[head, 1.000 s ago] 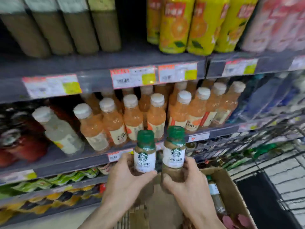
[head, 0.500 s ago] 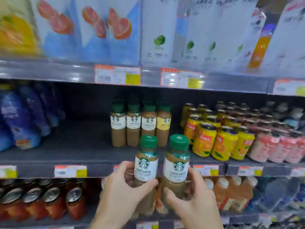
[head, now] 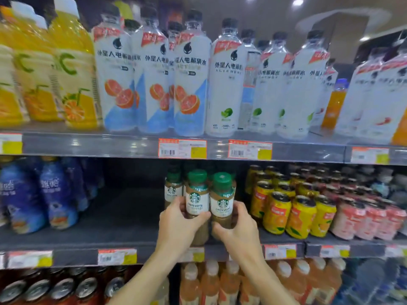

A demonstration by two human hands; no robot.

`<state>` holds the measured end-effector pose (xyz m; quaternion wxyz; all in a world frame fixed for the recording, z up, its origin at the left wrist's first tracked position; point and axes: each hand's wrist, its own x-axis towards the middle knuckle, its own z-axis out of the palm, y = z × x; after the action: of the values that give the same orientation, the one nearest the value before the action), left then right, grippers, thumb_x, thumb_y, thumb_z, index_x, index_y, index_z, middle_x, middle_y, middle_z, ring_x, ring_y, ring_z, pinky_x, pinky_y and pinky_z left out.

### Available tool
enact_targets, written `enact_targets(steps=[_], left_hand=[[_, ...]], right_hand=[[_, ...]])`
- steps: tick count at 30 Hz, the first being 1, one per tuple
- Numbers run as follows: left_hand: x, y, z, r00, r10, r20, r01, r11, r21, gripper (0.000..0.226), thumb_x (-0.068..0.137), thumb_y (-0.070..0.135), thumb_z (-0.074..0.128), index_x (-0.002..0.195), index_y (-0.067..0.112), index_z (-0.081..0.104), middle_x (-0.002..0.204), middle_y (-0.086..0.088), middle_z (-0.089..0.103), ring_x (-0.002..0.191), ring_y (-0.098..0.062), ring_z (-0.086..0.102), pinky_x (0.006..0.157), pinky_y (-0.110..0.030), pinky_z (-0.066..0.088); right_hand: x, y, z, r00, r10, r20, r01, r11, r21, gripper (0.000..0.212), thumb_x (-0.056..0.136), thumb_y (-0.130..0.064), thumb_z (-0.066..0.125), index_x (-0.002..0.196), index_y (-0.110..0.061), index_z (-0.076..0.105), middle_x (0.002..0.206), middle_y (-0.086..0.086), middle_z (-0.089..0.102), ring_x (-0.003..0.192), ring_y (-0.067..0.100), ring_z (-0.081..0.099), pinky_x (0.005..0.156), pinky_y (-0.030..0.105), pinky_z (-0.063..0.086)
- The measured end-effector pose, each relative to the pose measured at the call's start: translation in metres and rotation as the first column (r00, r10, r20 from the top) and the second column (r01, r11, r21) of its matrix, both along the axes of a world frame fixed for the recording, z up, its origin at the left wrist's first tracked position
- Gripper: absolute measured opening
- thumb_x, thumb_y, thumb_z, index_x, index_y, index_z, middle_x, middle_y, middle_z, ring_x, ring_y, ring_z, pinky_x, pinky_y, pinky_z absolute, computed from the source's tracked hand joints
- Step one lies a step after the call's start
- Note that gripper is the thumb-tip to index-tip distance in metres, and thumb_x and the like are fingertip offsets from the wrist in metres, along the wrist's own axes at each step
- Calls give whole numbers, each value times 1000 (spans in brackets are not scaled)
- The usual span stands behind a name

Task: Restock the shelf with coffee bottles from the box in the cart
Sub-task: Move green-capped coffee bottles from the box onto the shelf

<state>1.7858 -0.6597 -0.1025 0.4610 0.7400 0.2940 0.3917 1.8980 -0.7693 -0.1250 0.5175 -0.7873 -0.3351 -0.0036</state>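
Head view: my palms cover the lower halves of both bottles. My left hand grips one coffee bottle, my right hand the other coffee bottle, green-capped with white latte labels, at the shelf front, just before the partly hidden stocked coffee row.

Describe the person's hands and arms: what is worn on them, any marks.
Both the left hand and right hand are bare: no gloves, rings, watch or bracelet visible. The forearms are uncovered too, with no sleeve reaching into view. No tattoos or other markings show.
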Motion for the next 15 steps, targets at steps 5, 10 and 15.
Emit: enact_targets(steps=[5,10,15], left_hand=[[12,10,-23,999,45,-9,-45,999,-17,37,65,28,87,92,33,62,86,11,72,83,-3,67,75,-29,55],[22,22,-35,998,50,-35,-52,998,-38,39,66,31,86,97,33,62,92,13,71,93,-5,65,83,-30,54],[27,25,-36,999,29,-28,-30,998,-48,41,67,34,84,101,35,62,95,14,70,95,-3,64,83,-27,53]], right_hand=[[5,16,-14,997,-20,-75,20,1000,9,52,61,-39,74,107,-41,49,99,-13,66,99,10,61,82,34,53],[13,27,-18,992,21,-128,-20,1000,7,46,63,-36,76,102,-43,52,98,-14,67,96,2,62,81,29,55],[17,28,-29,989,22,-148,-25,999,-20,50,67,-31,77,110,-40,53,101,-15,66,101,7,60,86,33,54]])
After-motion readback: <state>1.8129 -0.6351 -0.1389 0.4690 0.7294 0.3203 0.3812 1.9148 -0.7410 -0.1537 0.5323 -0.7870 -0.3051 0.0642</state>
